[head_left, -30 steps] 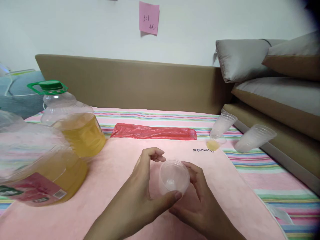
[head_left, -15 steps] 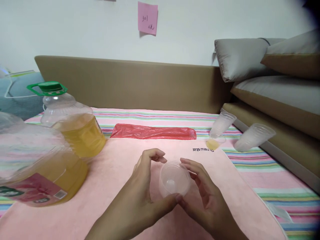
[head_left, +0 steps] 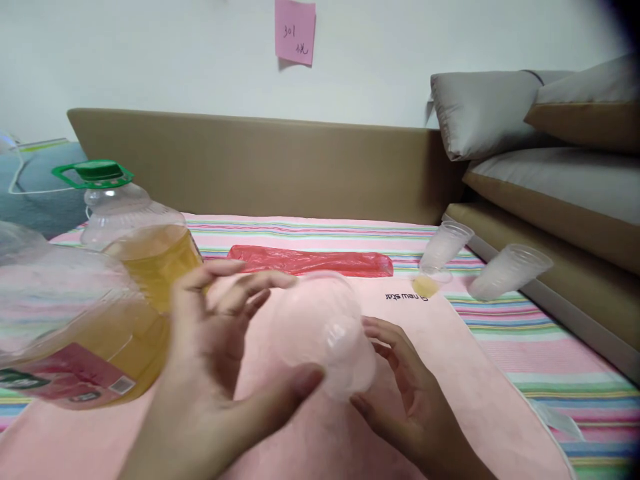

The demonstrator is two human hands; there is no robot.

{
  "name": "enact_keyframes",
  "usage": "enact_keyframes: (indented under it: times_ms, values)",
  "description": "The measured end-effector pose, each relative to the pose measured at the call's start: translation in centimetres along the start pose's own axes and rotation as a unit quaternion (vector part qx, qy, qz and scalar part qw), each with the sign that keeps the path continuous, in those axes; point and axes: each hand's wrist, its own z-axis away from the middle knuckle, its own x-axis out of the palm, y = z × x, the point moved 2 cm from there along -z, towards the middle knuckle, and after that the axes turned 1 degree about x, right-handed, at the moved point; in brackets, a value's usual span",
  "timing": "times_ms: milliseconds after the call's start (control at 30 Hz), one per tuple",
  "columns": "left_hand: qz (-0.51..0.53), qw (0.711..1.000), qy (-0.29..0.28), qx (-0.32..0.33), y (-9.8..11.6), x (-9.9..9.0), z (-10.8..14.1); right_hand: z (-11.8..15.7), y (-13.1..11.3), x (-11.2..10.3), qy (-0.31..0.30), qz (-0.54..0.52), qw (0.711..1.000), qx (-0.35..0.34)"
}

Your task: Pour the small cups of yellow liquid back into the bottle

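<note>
A clear plastic cup (head_left: 305, 327), blurred and tilted, is between the thumb and fingers of my left hand (head_left: 215, 360), which grips it by the rim side. Close against it on the right is another clear cup shape (head_left: 363, 373), partly overlapped. My right hand (head_left: 410, 393) curves around that one, thumb low and fingertips at its upper side. Where one cup ends and the other begins is hard to make out. Beneath both hands lies a pink cloth (head_left: 450, 427).
Two large bottles of yellow liquid, one (head_left: 155, 260) green-capped and one (head_left: 100, 333) nearer, stand at left. A folded red plastic bag (head_left: 310, 261) lies behind. At right are two cup stacks (head_left: 445, 245) (head_left: 510, 272), a small cup with yellow liquid (head_left: 427, 285) and grey cushions (head_left: 555, 187).
My left hand has moved left and up, with a clear cup now tilted in it. What looked like one upright cup now appears as two parts. My right hand has hardly moved.
</note>
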Motion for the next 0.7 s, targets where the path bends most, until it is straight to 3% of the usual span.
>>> enact_keyframes:
  times_ms: [100,233,467,567,700]
  values:
    - [0.035,0.999,0.033,0.021,0.5,-2.5,-1.1,0.2,-0.1,-0.1,-0.015,0.018,1.0,0.007]
    - [-0.046,0.999,0.005,0.01,-2.0,-4.5,-1.6,0.5,-0.2,0.1,-0.007,0.002,0.999,0.031]
    - [-0.168,0.979,-0.095,-0.066,-6.3,-3.5,-0.9,0.8,0.1,0.2,-0.028,-0.025,0.997,0.062]
    - [-0.178,0.973,-0.121,-0.079,-7.6,-3.4,-0.6,1.1,0.4,0.1,-0.039,-0.013,0.998,0.056]
    - [-0.155,0.971,-0.147,-0.103,-9.6,-3.5,0.6,1.6,0.6,0.3,-0.023,0.018,0.994,0.101]
